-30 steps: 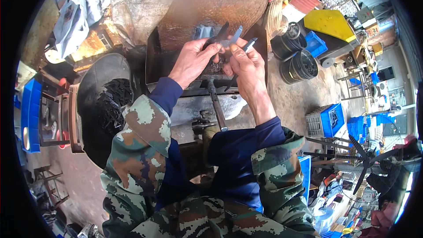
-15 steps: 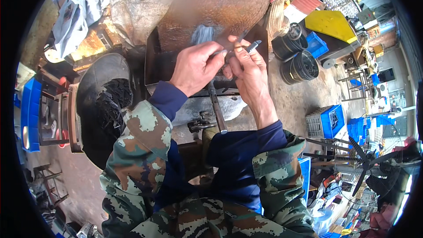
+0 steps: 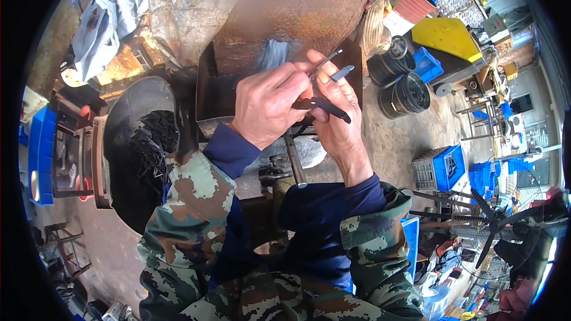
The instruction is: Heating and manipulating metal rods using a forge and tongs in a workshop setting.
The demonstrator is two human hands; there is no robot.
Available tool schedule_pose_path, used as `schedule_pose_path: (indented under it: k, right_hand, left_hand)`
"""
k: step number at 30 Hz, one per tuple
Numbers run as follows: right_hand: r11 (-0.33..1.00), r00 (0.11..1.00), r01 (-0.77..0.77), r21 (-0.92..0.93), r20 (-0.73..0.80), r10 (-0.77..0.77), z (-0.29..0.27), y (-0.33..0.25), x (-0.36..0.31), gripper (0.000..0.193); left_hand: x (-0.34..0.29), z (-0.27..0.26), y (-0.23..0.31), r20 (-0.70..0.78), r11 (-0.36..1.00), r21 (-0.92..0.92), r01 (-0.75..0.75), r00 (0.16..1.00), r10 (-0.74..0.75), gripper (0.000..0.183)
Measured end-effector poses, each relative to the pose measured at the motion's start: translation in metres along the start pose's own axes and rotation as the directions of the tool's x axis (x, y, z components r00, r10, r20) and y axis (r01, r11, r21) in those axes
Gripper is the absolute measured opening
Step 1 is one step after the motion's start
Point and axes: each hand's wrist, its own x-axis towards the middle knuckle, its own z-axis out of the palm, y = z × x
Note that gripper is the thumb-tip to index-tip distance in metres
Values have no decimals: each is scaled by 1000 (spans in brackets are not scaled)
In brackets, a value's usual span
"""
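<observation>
Above a dark metal trough, my hands come close together around what looks like a black folding multi-tool, with slim grey tools sticking out of it. My left hand has its fingers closed on the near end of the tool, thumb and forefinger pinching. On the other side, my right hand grips it too, its fingers bent around the pieces. A short grey blade and a thin pointed shaft stick out past the right fingers. The fingers partly hide how the parts join.
A black tub of dark metal strips stands on the left. Below my hands juts a metal bar. Black buckets, a grey-and-blue crate and a large fan stand on the right. A brown sheet rises behind the trough.
My left hand has turned and moved slightly inward and down. The black handle pieces now swing into sight below the fingers, and the grey blade has shifted a little downward.
</observation>
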Motion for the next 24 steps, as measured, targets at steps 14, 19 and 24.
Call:
schedule_pose_path:
  k: [14,19,24]
  right_hand:
    - [998,992,-38,-48,-118,32,-3,4,1,30]
    - [960,973,119,-254,-163,-164,-4,16,5,33]
    - [932,972,75,-355,-181,-147,-9,13,4,29]
  left_hand:
    - [-3,1,0,81,997,73,7,997,-13,31]
    - [-4,1,0,122,994,109,5,992,-19,31]
    - [-3,4,1,107,998,56,35,993,-41,33]
